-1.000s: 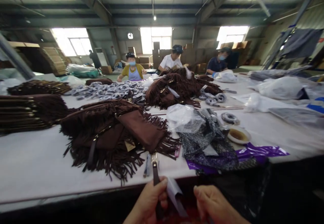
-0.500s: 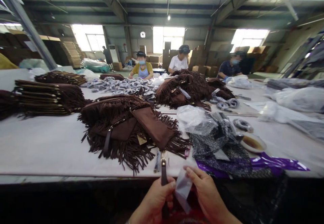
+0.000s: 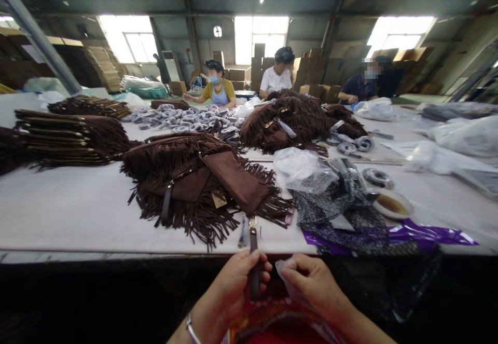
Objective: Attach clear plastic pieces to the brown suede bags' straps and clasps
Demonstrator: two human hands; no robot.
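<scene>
Film (image 3: pixel 287 277) that hung open between my two grips half a second ago now looks bunched up in my right grip (image 3: pixel 315 281), a bit away from the left one. My right thumb and fingers pinch it. My left grip (image 3: pixel 236 280) is wrapped round the strap (image 3: pixel 254 285), which goes up from it to a gold clip (image 3: pixel 252 220) by the pouch (image 3: pixel 238 179). I think this means the strap is bare now. Brown fringe (image 3: pixel 204 230) lies on the table (image 3: pixel 70 214), ahead of my left grip.

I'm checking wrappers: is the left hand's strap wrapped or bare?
Bare where visible: the strap shows brown; plastic film is in the right hand.
</scene>
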